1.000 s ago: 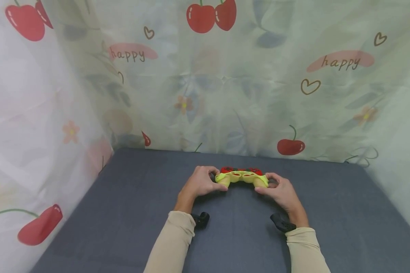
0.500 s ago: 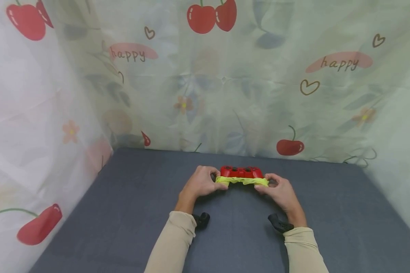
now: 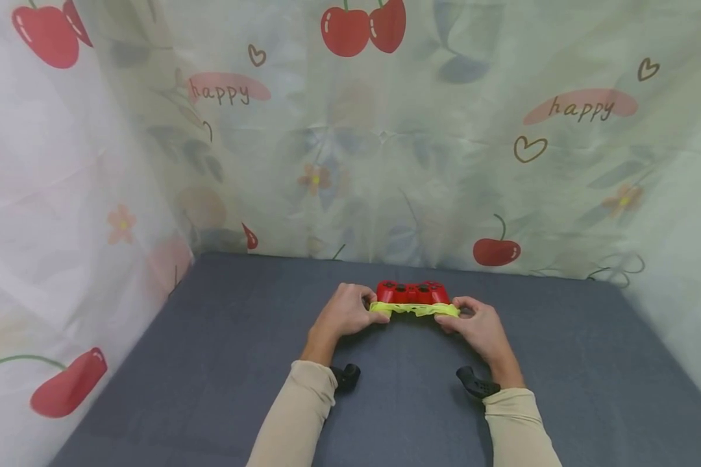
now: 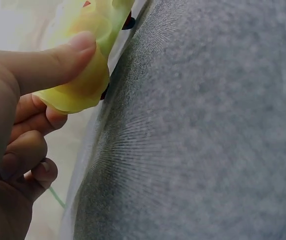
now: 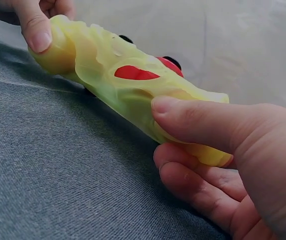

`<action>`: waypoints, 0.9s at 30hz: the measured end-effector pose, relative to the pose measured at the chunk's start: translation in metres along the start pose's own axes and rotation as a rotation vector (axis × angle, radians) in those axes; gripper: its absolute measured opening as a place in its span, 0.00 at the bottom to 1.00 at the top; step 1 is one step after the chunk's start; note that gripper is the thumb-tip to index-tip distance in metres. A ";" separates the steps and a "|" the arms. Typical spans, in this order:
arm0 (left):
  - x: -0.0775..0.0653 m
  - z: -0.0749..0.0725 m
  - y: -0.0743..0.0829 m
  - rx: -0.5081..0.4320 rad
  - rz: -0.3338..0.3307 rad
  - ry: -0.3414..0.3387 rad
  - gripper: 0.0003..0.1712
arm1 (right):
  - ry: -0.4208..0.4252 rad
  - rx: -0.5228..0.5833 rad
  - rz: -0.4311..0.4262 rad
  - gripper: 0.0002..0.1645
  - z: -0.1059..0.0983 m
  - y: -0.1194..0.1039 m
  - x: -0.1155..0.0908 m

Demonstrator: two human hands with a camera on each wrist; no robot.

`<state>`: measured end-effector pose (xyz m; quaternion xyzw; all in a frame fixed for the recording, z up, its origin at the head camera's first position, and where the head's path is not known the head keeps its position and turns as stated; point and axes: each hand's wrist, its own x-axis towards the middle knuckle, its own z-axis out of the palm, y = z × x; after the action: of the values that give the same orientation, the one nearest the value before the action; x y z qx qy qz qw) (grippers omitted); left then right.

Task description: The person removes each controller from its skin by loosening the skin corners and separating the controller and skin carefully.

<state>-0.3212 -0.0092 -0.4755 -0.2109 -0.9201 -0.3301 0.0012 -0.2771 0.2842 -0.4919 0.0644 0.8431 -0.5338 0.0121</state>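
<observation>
A red game controller (image 3: 411,294) with black sticks faces up near the back of the table. Along its near side a thin yellow silicone cover (image 3: 416,309) is bunched over the grips. My left hand (image 3: 348,312) pinches the cover's left end between thumb and fingers, its other fingers curled underneath in the left wrist view. At the opposite end my right hand (image 3: 473,323) pinches the cover, thumb on top and fingers below. From the right wrist, red shows through an oval hole in the cover (image 5: 98,75). The controller's underside is hidden.
The table wears a dark grey cloth (image 3: 397,402). Behind it hangs a pale curtain (image 3: 350,162) printed with cherries, and a similar white one (image 3: 64,214) closes the left side. Black wrist cameras (image 3: 346,377) sit by both cuffs.
The controller has tipped so that its red face shows more, and the yellow cover has gone from a broad patch to a narrow band along the near edge. Both hands stay nearly in place.
</observation>
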 end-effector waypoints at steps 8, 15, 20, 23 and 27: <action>0.000 -0.001 0.006 0.017 -0.048 -0.006 0.21 | 0.038 -0.022 -0.010 0.33 0.004 -0.006 -0.003; -0.001 0.001 0.007 -0.032 -0.099 0.004 0.18 | 0.082 -0.046 -0.033 0.22 0.012 -0.009 -0.004; 0.001 0.002 0.006 -0.019 -0.105 0.002 0.05 | 0.067 -0.054 -0.052 0.18 0.015 -0.009 -0.002; 0.001 0.001 0.008 -0.015 -0.098 -0.006 0.03 | 0.063 -0.061 -0.052 0.16 0.015 -0.009 -0.001; 0.001 -0.002 0.013 -0.014 -0.108 -0.020 0.05 | 0.032 -0.070 -0.067 0.16 0.015 -0.011 -0.003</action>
<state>-0.3173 -0.0013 -0.4663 -0.1640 -0.9278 -0.3340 -0.0272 -0.2767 0.2660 -0.4884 0.0439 0.8631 -0.5028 -0.0170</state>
